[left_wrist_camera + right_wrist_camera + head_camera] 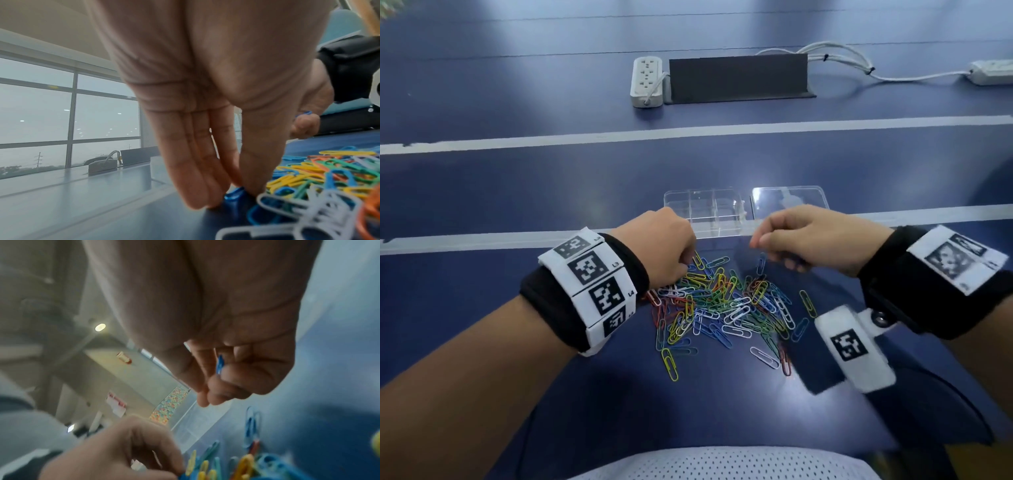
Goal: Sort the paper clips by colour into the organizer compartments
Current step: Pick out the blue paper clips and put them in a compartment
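Observation:
A mixed pile of coloured paper clips (722, 308) lies on the blue table just in front of me. Beyond it stands the clear plastic organizer (702, 209), its compartments bare, with its open lid (791, 200) lying flat to the right. My left hand (690, 263) reaches down at the pile's far left edge; in the left wrist view its thumb and fingertips (205, 186) pinch a blue clip (234, 195) against the table. My right hand (767, 250) hovers above the pile's far right edge with fingers curled, pinching another blue clip (219, 364).
A white power strip (647, 82) and a dark raised cable flap (738, 78) sit at the far side, with white cables running to a second strip (993, 72). White tape lines (688, 132) cross the table. Loose clips (669, 365) lie nearest me.

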`<state>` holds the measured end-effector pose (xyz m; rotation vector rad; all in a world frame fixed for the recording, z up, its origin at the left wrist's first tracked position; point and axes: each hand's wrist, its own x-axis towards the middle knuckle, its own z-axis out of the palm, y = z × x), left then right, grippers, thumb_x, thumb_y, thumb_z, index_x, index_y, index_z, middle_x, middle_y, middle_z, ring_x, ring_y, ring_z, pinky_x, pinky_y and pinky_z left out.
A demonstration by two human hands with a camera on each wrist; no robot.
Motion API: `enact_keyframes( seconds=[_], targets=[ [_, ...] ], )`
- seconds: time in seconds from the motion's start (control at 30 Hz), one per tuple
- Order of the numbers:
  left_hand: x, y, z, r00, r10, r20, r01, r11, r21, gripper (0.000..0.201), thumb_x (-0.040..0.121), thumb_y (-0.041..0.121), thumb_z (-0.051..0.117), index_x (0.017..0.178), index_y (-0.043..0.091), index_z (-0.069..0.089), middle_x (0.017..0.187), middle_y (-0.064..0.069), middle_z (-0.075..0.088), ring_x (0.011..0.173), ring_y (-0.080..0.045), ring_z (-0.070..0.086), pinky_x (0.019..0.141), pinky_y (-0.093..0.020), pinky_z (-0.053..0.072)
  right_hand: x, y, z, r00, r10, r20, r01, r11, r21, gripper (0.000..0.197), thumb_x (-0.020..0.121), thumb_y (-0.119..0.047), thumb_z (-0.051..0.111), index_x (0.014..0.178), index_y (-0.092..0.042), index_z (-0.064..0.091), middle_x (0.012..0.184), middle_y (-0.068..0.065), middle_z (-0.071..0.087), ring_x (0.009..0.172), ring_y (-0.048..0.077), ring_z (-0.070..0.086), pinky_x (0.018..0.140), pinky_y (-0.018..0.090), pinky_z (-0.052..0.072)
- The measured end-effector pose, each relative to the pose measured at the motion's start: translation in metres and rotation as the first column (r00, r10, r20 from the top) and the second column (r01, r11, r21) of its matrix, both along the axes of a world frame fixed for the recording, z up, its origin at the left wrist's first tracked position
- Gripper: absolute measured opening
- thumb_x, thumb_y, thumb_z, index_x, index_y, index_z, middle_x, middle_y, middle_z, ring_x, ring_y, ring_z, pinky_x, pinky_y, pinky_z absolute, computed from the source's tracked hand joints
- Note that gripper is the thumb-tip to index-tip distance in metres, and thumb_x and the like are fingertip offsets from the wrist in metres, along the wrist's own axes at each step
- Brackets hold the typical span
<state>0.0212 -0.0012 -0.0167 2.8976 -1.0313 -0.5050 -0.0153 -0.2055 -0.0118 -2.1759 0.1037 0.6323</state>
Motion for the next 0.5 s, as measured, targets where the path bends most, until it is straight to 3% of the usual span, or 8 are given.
enact_keyframes(
  seconds=[0.07, 0.13, 0.23, 0.5],
  targets=[
    [0.001, 0.0, 0.0, 1.0, 0.005, 0.0, -0.005, 1.0, 0.006, 0.014, 0.083, 0.02, 0.056, 0.08, 0.02, 0.071, 0.084, 0.0, 0.07, 0.087, -0.023, 0.065, 0.077, -0.03, 0.053, -0.008, -0.004, 0.004, 0.977, 0.194, 0.086, -0.159, 0.939, -0.306, 0.011, 0.085, -0.032, 0.062, 0.076, -0.026, 0.064, 0.056, -0.01, 0.053, 0.048, 0.0, 0.048, 0.054, 0.016, 0.036],
    [0.002, 0.0, 0.0, 0.999, 0.028, -0.023, -0.027, 0.999, 0.027, 0.013, 0.081, 0.021, 0.057, 0.069, 0.023, 0.062, 0.072, 0.003, 0.061, 0.083, -0.023, 0.065, 0.075, -0.03, 0.054, -0.018, -0.004, 0.003, 0.957, 0.285, 0.056, -0.231, 0.864, -0.448, 0.01, 0.078, -0.035, 0.07, 0.078, -0.026, 0.066, 0.056, -0.012, 0.053, 0.054, -0.001, 0.048, 0.054, 0.015, 0.035],
    [0.002, -0.003, -0.001, 0.996, 0.063, -0.069, -0.06, 0.997, 0.045, 0.014, 0.075, 0.022, 0.059, 0.063, 0.023, 0.053, 0.063, 0.008, 0.05, 0.079, -0.023, 0.063, 0.068, -0.027, 0.05, -0.024, -0.001, -0.006, 0.96, 0.277, 0.045, -0.219, 0.842, -0.492, 0.014, 0.073, -0.03, 0.074, 0.081, -0.018, 0.071, 0.056, -0.012, 0.055, 0.054, 0.0, 0.05, 0.055, 0.016, 0.04],
    [-0.001, 0.001, -0.003, 0.994, 0.062, -0.094, -0.057, 0.997, 0.056, 0.01, 0.071, 0.023, 0.062, 0.064, 0.018, 0.056, 0.072, 0.0, 0.059, 0.078, -0.026, 0.062, 0.065, -0.028, 0.05, -0.024, -0.001, -0.002, 0.961, 0.275, 0.036, -0.23, 0.863, -0.45, 0.012, 0.075, -0.032, 0.073, 0.07, -0.025, 0.066, 0.055, -0.009, 0.056, 0.052, 0.003, 0.049, 0.048, 0.01, 0.038]
  ],
)
